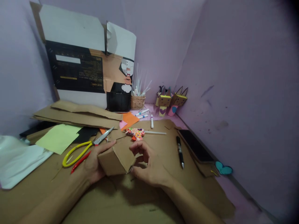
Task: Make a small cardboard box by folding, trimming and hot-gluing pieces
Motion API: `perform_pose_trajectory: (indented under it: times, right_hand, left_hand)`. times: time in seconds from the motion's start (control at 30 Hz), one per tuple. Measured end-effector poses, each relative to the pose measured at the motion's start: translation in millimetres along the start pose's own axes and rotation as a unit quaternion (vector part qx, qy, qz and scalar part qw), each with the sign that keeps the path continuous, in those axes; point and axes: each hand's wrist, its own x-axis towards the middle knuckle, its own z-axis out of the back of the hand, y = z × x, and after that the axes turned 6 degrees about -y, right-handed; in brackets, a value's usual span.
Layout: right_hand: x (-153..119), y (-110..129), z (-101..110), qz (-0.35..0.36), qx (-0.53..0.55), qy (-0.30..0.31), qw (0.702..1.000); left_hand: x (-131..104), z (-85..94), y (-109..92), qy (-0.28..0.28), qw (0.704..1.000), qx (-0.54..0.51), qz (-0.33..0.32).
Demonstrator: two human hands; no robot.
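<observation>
A small brown cardboard box [112, 163] is held up above the work surface, tilted, with one edge turned toward me. My left hand [94, 163] is wrapped round its left side, the thumb lying along the top. On the right side, my right hand [148, 165] has its fingers curled, with thumb and fingertips at the box's edge and corner. Just left of my left hand lie scissors [78, 155] with yellow and red handles, their blades pointing away. Beyond the box rests a colourful patterned glue gun [135, 133] with a white glue stick in it.
A black pen [179, 152] and a dark phone [197, 144] lie to the right. White markers [152, 121] and an orange sheet [130, 120] are further back. Cardboard strips [77, 116], green paper [58, 137] and a white plastic bag [21, 165] lie left. Cardboard figures [164, 102] stand in the corner.
</observation>
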Motion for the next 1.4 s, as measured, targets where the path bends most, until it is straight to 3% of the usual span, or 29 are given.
perform_pose_trajectory:
  times: [0.07,0.17,0.27,0.43,0.63,0.87,1.4]
  right_hand:
    - [1,0,3,-0.011,0.003,0.003,1.0]
    - [5,-3,9,-0.039,0.089,0.001,0.995]
    - [9,-6,12,-0.104,0.19,-0.022,0.976]
    - [8,-7,12,-0.197,0.223,-0.009,0.955]
    - [6,-7,12,-0.189,0.234,0.044,0.953]
    - [5,-8,13,-0.167,0.219,0.086,0.958]
    - [2,-13,6,-0.161,0.207,0.054,0.963]
  left_hand:
    - [-1,-0.8,0,-0.029,0.999,0.02,-0.027]
    - [-1,1.5,1,-0.063,0.988,0.074,-0.119]
    - [-3,6.7,3,-0.044,0.954,0.199,-0.218]
    - [-8,8.6,7,-0.032,0.895,0.345,-0.279]
    - [-12,-0.4,13,0.007,0.9,0.34,-0.273]
    - [-17,0.2,17,-0.015,0.882,0.367,-0.295]
    - [-27,0.3,15,0.009,0.854,0.42,-0.306]
